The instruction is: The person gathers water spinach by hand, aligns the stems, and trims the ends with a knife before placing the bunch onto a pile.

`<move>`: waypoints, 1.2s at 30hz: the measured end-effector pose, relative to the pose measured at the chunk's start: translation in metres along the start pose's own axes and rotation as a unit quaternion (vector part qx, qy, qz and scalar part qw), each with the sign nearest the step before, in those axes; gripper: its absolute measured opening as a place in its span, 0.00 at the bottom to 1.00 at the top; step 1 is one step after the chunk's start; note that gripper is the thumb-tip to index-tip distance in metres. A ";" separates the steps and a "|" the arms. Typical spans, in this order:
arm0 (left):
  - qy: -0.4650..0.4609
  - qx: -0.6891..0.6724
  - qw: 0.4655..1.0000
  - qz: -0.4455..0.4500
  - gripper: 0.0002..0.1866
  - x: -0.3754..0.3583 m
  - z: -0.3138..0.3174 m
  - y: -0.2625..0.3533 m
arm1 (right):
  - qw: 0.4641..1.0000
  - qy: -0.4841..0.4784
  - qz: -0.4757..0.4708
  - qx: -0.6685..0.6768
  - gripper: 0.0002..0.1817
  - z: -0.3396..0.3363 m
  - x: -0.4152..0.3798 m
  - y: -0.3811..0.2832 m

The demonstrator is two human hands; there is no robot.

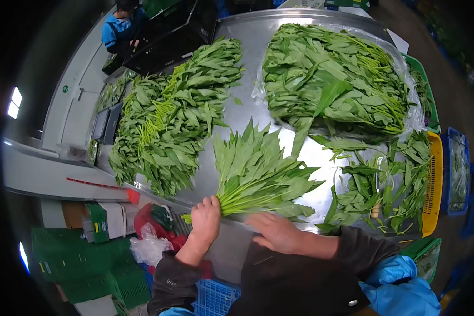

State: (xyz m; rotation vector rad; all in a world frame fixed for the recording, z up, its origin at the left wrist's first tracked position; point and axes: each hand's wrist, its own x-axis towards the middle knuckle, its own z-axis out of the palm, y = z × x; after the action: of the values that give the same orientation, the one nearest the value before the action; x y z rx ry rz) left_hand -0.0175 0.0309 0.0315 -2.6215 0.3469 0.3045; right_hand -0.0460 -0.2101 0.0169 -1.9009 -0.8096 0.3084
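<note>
My left hand (205, 217) is wrapped round the stems of a bunch of water spinach (258, 174) at the near edge of the metal table (250, 55). Its leaves fan out away from me over the steel, and the short stem ends poke out left of my fist. My right hand (274, 231), slightly blurred, is close below the bunch's right side with its fingers stretched out and nothing in them. Left of the bunch, more water spinach (179, 110) lies in long rows.
A big heap of greens (332, 79) rests on clear plastic at the back right. Loose leaves lie at the right around a wooden-handled knife (375, 209). A yellow crate (433, 184) borders the table. Green crates (73, 258) stand lower left. Another person (122, 29) works at the back left.
</note>
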 end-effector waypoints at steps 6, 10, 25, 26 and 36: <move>-0.002 -0.479 0.859 0.179 0.18 0.002 -0.053 -0.034 | 0.963 0.024 -0.165 -0.213 0.36 -0.045 0.051 -0.063; -0.251 -0.692 0.637 0.226 0.17 0.014 -0.034 -0.040 | 0.928 -0.071 -0.113 -0.347 0.47 -0.040 0.080 -0.070; -0.441 -0.882 -0.038 0.162 0.28 0.034 0.080 -0.091 | 0.968 -0.123 -0.083 -0.204 0.36 0.005 0.153 0.007; -0.442 -0.881 -0.039 0.164 0.28 0.034 0.087 -0.095 | 0.969 -0.110 -0.056 -0.213 0.39 -0.003 0.165 -0.006; 0.189 -0.959 0.061 -0.204 0.28 0.033 0.024 -0.107 | 0.953 -0.016 -0.034 -0.301 0.36 0.081 0.278 -0.075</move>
State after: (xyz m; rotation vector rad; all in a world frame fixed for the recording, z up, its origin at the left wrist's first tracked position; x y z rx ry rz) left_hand 0.0418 0.1275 0.0473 0.6876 0.5154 0.2085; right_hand 0.0873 0.0490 0.0827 -2.4287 -1.0737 0.0434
